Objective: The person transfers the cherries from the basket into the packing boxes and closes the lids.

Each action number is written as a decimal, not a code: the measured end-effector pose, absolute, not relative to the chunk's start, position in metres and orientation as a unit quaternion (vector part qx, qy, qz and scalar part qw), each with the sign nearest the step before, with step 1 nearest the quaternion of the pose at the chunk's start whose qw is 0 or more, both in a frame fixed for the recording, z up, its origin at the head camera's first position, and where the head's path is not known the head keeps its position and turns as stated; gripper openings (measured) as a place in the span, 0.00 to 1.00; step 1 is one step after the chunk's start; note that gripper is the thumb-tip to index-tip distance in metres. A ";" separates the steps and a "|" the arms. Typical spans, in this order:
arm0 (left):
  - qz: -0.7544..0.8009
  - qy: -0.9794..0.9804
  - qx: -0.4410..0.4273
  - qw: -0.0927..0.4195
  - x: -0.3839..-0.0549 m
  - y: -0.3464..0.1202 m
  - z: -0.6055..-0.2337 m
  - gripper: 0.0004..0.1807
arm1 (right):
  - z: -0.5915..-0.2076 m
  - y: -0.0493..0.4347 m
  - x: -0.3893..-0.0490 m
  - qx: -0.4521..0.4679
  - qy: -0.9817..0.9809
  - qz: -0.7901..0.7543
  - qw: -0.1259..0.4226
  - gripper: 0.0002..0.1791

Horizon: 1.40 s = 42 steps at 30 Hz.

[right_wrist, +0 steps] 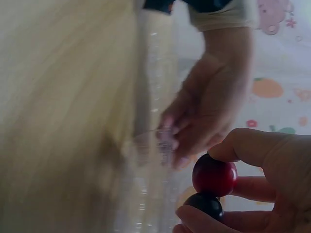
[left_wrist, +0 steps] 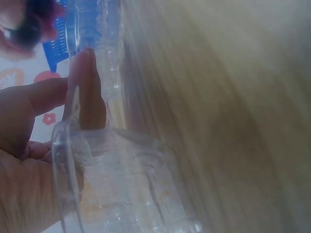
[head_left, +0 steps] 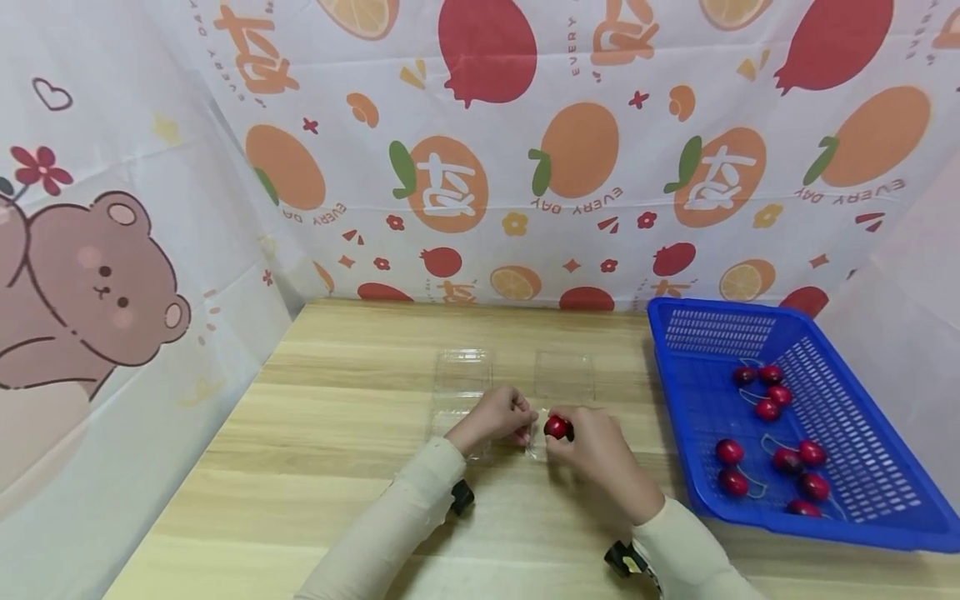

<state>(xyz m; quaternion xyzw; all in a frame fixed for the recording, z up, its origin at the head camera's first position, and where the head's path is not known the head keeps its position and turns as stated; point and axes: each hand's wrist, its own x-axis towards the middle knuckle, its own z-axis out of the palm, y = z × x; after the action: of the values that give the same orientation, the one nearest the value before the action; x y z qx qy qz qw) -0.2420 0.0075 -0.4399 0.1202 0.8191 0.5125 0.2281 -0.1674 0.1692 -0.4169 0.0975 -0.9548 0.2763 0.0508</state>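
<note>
Two dark red cherries [right_wrist: 214,175] are pinched between the thumb and fingers of my right hand [head_left: 596,442], just above a clear plastic box [right_wrist: 143,194]. In the right wrist view one cherry is bright red and the other almost black. My left hand [head_left: 504,414] grips the near side rim of this box with its fingertips. The box's clear lid [head_left: 565,375] lies folded back behind it. Beside it to the left stands a second open clear box [head_left: 463,372], partly hidden under my left wrist; its wall looms close in the left wrist view.
At the right stands a blue plastic basket [head_left: 678,417] with several cherries [head_left: 787,460] on stems, in pairs. Both boxes rest on a wooden table [head_left: 315,467]. A fruit-print cloth [head_left: 502,200] hangs behind the table, and a bear-print cloth [head_left: 82,275] at the left.
</note>
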 end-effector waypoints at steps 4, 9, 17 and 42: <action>0.511 0.819 0.119 0.231 -0.239 0.006 -0.442 0.07 | -0.431 0.165 -0.174 0.093 -0.957 0.272 0.036 0.09; 0.509 0.820 0.118 0.233 -0.237 0.005 -0.444 0.07 | -0.444 0.162 -0.177 0.088 -0.960 0.264 0.022 0.10; 0.514 0.817 0.121 0.231 -0.235 0.005 -0.448 0.07 | -0.448 0.162 -0.176 0.105 -0.965 0.240 0.023 0.12; 0.507 0.825 0.126 0.216 -0.237 0.005 -0.443 0.07 | -0.430 0.166 -0.172 0.133 -0.968 0.214 0.018 0.08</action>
<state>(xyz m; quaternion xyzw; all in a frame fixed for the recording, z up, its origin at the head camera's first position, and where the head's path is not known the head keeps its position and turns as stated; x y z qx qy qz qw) -0.2367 0.0049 -0.4432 0.1261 0.8247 0.5071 0.2162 -0.1723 0.1662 -0.4302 0.1325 -0.9676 0.2143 0.0176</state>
